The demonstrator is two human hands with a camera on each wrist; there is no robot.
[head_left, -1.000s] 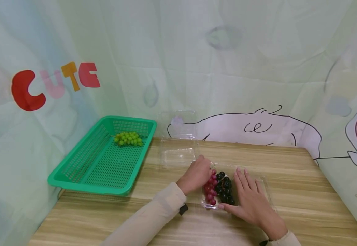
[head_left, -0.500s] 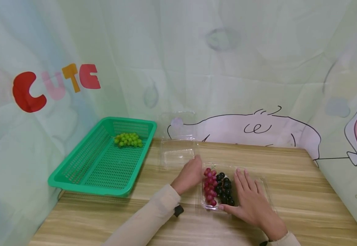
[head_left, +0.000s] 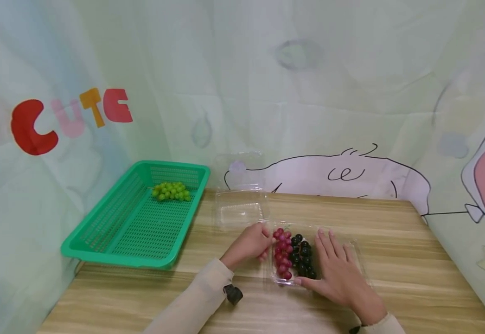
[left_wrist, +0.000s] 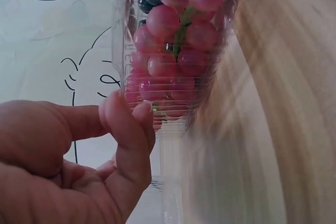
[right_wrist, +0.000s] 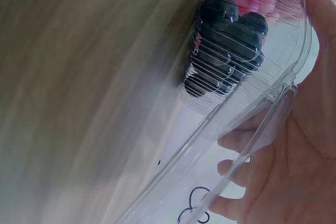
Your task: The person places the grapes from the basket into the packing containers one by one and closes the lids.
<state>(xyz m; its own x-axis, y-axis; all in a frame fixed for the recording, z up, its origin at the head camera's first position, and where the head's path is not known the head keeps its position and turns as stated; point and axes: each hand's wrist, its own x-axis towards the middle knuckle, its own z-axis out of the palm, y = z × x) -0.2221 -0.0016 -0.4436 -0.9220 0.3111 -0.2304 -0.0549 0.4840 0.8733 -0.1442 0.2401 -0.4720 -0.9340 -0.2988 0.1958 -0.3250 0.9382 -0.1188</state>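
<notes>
A clear plastic clamshell container point(head_left: 282, 279) lies open on the table, holding a bunch of red grapes point(head_left: 283, 255) at its left and a bunch of black grapes point(head_left: 302, 255) beside it. My left hand point(head_left: 248, 243) is at the container's left rim; in the left wrist view its curled thumb and fingers point(left_wrist: 128, 145) pinch the rim's edge, just outside the red grapes. With straight, spread fingers my right hand point(head_left: 339, 271) rests over the container's right part, its thumb along the near rim. Its palm point(right_wrist: 294, 166) faces the clear plastic in the right wrist view.
A green plastic basket point(head_left: 171, 241) stands at the left, with a bunch of green grapes point(head_left: 171, 191) in its far end. Another clear clamshell container point(head_left: 240, 213) stands behind my left hand, lid raised against the printed curtain point(head_left: 242, 93).
My left hand has drawn back left from over the red grapes to the container's left rim, uncovering the bunch. My right hand has stayed in place.
</notes>
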